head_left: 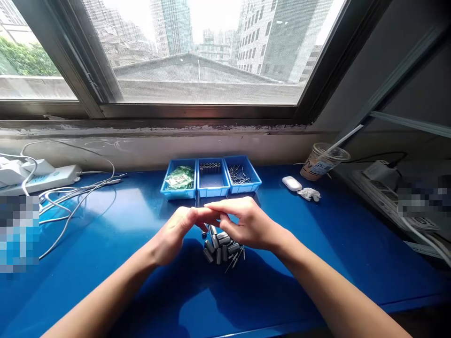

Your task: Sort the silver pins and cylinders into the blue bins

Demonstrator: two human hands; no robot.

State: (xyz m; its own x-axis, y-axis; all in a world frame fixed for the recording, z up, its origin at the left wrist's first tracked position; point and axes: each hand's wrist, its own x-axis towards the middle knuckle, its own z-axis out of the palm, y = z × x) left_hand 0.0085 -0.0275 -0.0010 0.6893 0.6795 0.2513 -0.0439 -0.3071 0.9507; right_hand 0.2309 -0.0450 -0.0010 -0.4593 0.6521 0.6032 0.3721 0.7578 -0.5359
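Observation:
My left hand [178, 232] and my right hand [246, 220] meet above a small pile on the blue table. The right hand's fingers stretch across the left hand's fingers, and its thumb lies close beneath. The left hand's fingers reach toward the right palm. I see nothing held in either hand, though the fingers partly cover one another. Just below them lie several short grey metal cylinders [224, 253], jumbled together. Thin metal pins [235, 260] lie at the pile's right side. The far part of the pile is hidden by my hands.
Behind my hands stand three blue bins: one with green packets [180, 178], one with small metal cylinders [210, 167], one with thin pins [239, 176]. White cables [70, 202] and a power strip [59, 178] lie left. A white case [291, 183], crumpled tissue [310, 194] and plastic cup [319, 164] stand right.

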